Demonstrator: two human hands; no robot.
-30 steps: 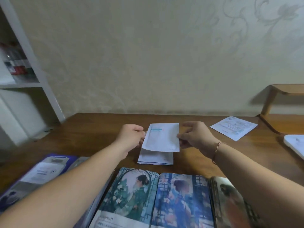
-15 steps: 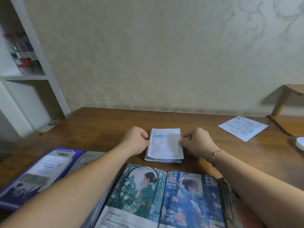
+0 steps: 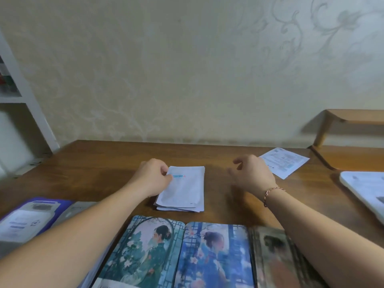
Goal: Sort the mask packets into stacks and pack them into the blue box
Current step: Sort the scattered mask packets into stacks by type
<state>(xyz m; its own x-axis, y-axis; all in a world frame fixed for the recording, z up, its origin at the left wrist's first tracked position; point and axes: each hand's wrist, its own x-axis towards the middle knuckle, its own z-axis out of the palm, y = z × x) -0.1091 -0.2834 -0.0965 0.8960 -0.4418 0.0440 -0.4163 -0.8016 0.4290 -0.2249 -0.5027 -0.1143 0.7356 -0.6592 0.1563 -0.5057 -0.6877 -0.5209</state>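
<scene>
White packet stack (image 3: 182, 189) pinched by left hand (image 3: 152, 176); right hand (image 3: 252, 174) loose, apart.

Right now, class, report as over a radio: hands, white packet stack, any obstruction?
Left hand grips the white packet stack at its left edge. Right hand open, off the stack, above the brown wooden table. Loose white packet far right. Nothing obstructing.

Wooden table (image 3: 108, 163) against cream (floral-patterned) wall (image 3: 166, 69).

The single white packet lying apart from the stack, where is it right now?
In the head view the loose white packet lies flat on the wooden table, far right, just beyond the right hand, right of the stack.
</scene>
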